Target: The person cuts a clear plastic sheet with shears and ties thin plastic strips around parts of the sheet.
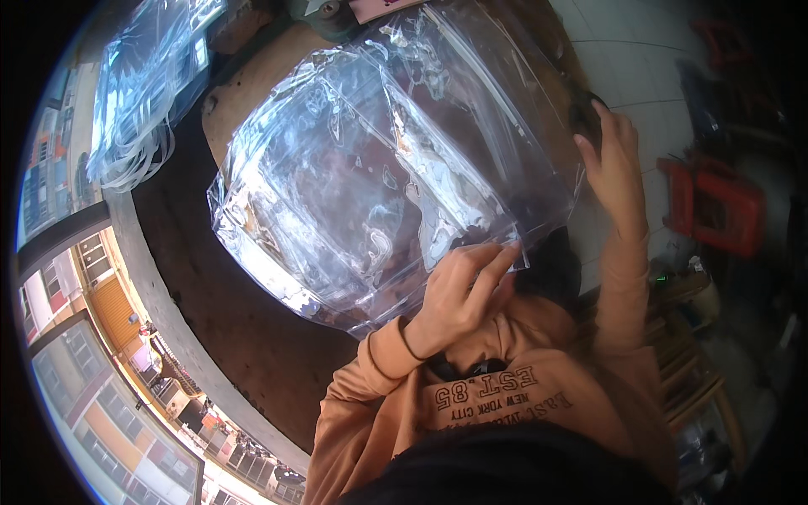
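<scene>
A large clear plastic sheet or bag (337, 194), shiny and creased, spreads over the work table in front of me. My left hand (467, 290) pinches its near edge between thumb and fingers, close to my body. Off the sheet's right side, my right hand (619, 164) reaches toward the table's right edge, thumb and forefinger apart. A small dark thing (582, 108) lies by those fingertips, and its kind is too dim to tell. Whether the fingertips touch it is unclear.
More clear plastic with looped strips (151, 93) hangs or lies at the far left, beside the window. A greenish metal machine part (332, 17) stands at the table's far side. Red plastic stools (720, 206) and a wooden slatted seat (690, 370) are on the right.
</scene>
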